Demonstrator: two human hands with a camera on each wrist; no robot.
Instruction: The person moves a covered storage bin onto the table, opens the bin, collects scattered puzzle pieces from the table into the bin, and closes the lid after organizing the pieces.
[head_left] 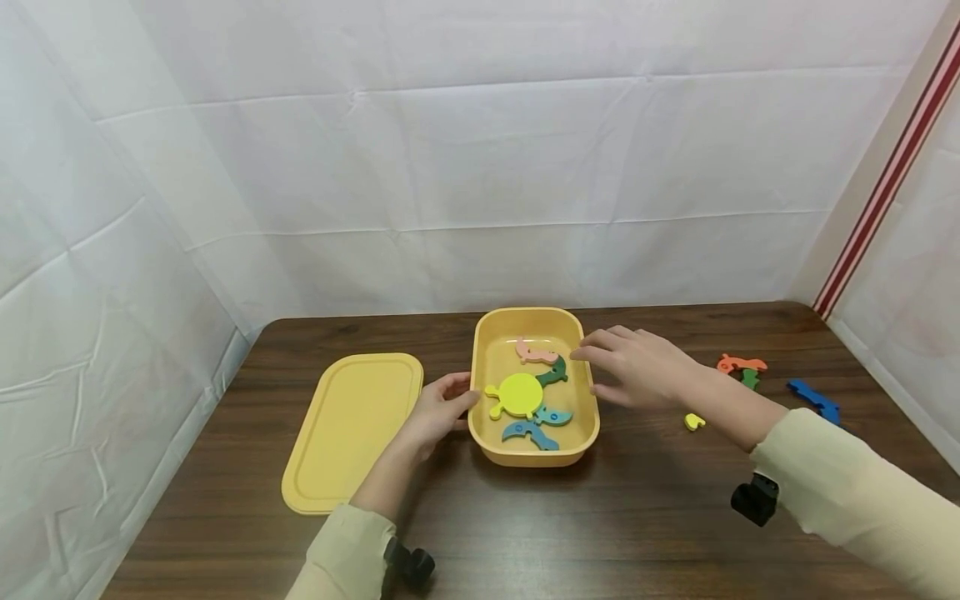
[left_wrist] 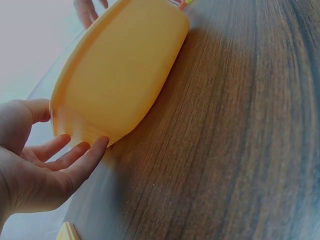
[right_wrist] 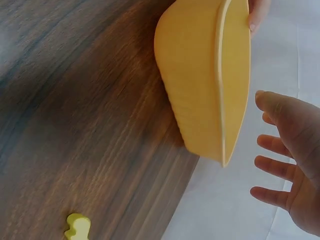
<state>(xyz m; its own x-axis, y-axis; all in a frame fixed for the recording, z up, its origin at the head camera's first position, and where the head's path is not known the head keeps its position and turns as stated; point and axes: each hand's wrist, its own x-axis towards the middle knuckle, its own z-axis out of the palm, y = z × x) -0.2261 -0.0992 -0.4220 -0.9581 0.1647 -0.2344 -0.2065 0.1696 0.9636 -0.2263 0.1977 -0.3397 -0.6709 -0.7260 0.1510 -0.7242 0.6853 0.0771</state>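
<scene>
White sheeting point(head_left: 495, 158) behind, dark wood-grain table point(head_left: 637, 517) — left hand point(head_left: 435, 412) gripping yellow tub point(head_left: 534, 459), right hand point(head_left: 637, 367) outspread beside it

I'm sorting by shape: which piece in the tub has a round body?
The yellow piece in the tub; the pink one, green one and two blue ones there are narrower.

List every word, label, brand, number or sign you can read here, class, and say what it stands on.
None readable: no lettering shows on the yellow box or yellow lid.
Small marks on the blue-grey pieces inside the box: too small to make out.
</scene>
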